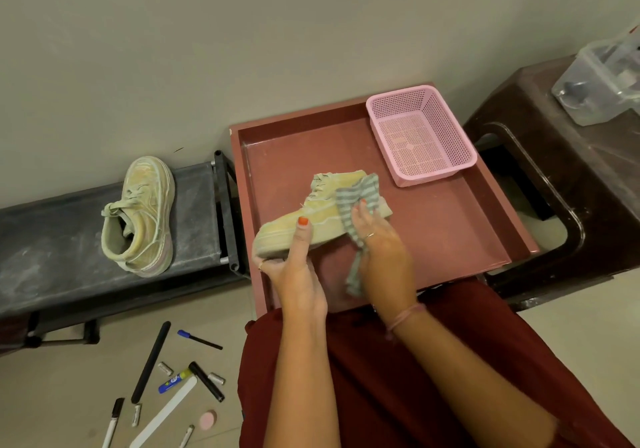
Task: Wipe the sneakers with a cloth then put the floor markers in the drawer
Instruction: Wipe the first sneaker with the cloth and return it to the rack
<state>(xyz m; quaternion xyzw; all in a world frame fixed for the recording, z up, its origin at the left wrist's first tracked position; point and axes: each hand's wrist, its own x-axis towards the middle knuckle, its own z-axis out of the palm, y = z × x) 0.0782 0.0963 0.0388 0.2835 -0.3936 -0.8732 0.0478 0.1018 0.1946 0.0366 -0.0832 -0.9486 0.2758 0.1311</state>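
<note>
No brand mark or legible writing shows on either shoe; the only print in sight is on a small blue and yellow tube (175, 380) down on the floor, and it is too small to read.

Over the open red drawer (450, 240), the left hand (294, 267) grips the held sneaker (304, 215) by its toe end, thumb curled over the top and fingers wrapped under the sole. The shoe is tipped on its side, sole toward the person. The right hand (381, 247) pinches a grey striped cloth (356, 202) and presses it against the heel part of that sneaker; the loose tail of the cloth hangs down beside the wrist. A pink mesh basket (420, 136) sits in the far right corner of the drawer, apart from the shoe.

The second sneaker (140, 219) rests on its sole on the dark shoe rack (52, 240) to the left, toe toward the wall, dusty and pale.

On the floor below the rack lie the floor markers, scattered: a blue-capped marker (199, 339), a black marker (206, 381), a black-capped white marker (113, 421). Among them are a long black stick (151, 361), a white flat stick (162, 413), a few small silver batteries (165, 368) and a pink round disc (207, 420).

To the right stands a dark brown plastic stool (571, 188) with a clear plastic box (602, 80) on top. The person's dark red skirt (398, 395) fills the lower frame.
</note>
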